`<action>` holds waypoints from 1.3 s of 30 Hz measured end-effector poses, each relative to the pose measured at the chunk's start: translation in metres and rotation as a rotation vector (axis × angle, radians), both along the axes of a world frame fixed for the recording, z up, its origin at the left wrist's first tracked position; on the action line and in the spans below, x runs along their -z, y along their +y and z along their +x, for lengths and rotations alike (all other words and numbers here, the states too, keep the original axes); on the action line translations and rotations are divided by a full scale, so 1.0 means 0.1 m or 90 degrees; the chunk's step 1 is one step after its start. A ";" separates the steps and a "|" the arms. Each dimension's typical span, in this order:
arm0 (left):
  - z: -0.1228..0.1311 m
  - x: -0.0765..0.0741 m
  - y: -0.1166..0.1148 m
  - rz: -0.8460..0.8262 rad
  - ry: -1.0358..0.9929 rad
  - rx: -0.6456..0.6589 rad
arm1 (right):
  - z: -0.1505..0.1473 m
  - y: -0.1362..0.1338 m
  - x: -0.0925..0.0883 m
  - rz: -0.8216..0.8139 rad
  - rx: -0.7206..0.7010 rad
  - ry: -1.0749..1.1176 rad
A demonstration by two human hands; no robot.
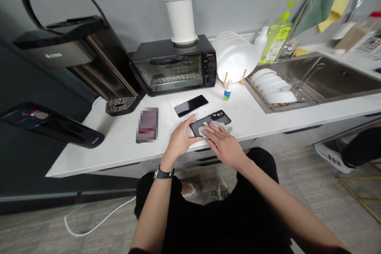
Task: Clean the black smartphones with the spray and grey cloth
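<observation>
A dark phone (pixel 205 120) lies back up near the counter's front edge, its round camera lenses towards the right. My left hand (pixel 179 138), with a watch on the wrist, grips its left end between thumb and fingers. Under the flat fingers of my right hand (pixel 225 145), a crumpled white wipe (pixel 202 131) is pressed on the phone's back; part of the wipe is hidden. Just behind rests a second phone (pixel 191 105), black screen up. A small white spray bottle (pixel 228 91) with a blue and yellow label stands upright beyond.
Left of the phones are a blurred-out flat item (pixel 148 125), a dark cylindrical appliance (pixel 53 125) and a tall drinks machine (pixel 119 73). Behind stand a toaster oven (pixel 175 72) and racked white plates (pixel 238 61). The sink (pixel 336 83) holds bowls (pixel 281 96) on a rack. Someone's shoe (pixel 332 158) shows right.
</observation>
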State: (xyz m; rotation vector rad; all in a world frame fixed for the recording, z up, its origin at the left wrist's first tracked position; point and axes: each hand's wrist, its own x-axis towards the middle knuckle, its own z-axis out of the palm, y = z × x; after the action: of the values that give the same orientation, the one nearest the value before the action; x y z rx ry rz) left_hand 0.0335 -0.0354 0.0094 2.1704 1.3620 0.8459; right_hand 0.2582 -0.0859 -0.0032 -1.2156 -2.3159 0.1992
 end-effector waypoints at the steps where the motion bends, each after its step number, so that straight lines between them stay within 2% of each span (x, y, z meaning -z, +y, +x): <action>1: 0.00 0.00 0.00 -0.001 0.004 -0.003 | 0.07 0.01 0.01 0.007 0.006 -0.016; 5: 0.01 -0.02 -0.01 -0.003 0.015 -0.007 | 0.29 0.11 0.07 0.027 0.094 -0.049; 9: 0.01 -0.04 0.00 0.000 0.023 -0.006 | 0.30 0.26 0.09 0.022 0.198 -0.038; 14: 0.02 -0.04 0.00 0.000 0.024 -0.002 | 0.09 0.47 0.10 0.024 0.286 -0.023; 19: 0.03 -0.05 0.00 -0.001 0.020 -0.011 | -0.25 0.61 0.09 0.021 0.330 0.007; 23: 0.03 -0.04 0.01 -0.005 0.018 -0.010 | -0.64 0.58 0.03 -0.012 0.276 0.009; 28: -0.02 0.01 -0.02 0.020 -0.006 -0.005 | -0.99 0.33 -0.08 -0.063 0.211 0.013; 32: -0.06 0.02 -0.03 0.052 -0.005 0.054 | -0.91 0.08 -0.14 -0.066 0.102 0.036; 34: -0.05 0.01 -0.02 0.043 0.011 0.050 | -0.79 0.01 -0.15 -0.063 0.056 0.040; 39: 0.02 -0.03 -0.02 -0.006 0.020 -0.002 | -0.42 -0.01 -0.11 -0.054 0.049 0.025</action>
State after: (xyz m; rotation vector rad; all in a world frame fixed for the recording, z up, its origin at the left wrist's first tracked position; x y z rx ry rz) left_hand 0.0354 -0.0372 0.0129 2.1828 1.3828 0.8086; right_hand 0.2165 -0.0870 0.0081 -1.3280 -2.2433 0.2937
